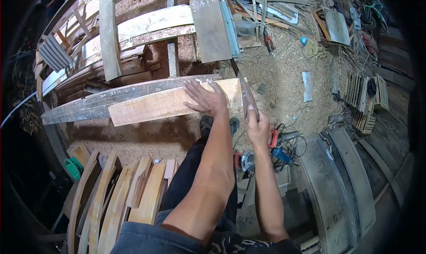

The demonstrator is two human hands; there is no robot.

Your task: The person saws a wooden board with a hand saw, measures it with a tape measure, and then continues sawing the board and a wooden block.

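Nearest, shaped planks (117, 200) are ranged side by side at lower left, and power tools (247, 160) are placed at centre right. Beyond these, a saw (249, 96) is gripped by the right hand (258, 125), its fingers closed round the handle; the blade is directed away from the body, across the right end of a pale board (155, 106). Whether the teeth are sunk in the wood cannot be told. The left hand (206, 99) is opened wide and laid palm down on the board, fingers spread, with nothing grasped. The board, long, light-toned and slightly curved, is supported on a weathered timber (75, 109), past whose near edge it projects. Farther off, at right, slatted crates (357, 92) are seen; their contents cannot be made out. At the top, offcuts (266, 7) are heaped.
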